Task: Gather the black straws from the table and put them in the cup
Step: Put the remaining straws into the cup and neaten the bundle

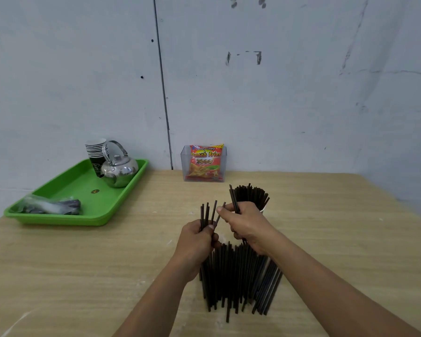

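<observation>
A large pile of black straws lies flat on the wooden table, just below my hands. My left hand grips a few black straws that stick upward. My right hand holds a straw or two, its thumb and fingertips pinching at one beside the left hand's bunch. Behind the right hand a bundle of black straws stands upright in the cup, which shows only a sliver of white rim; the rest is hidden by the hand.
A green tray at the left holds a steel kettle, a stack of paper cups and a plastic packet. A clear box with a French fries snack bag stands against the wall.
</observation>
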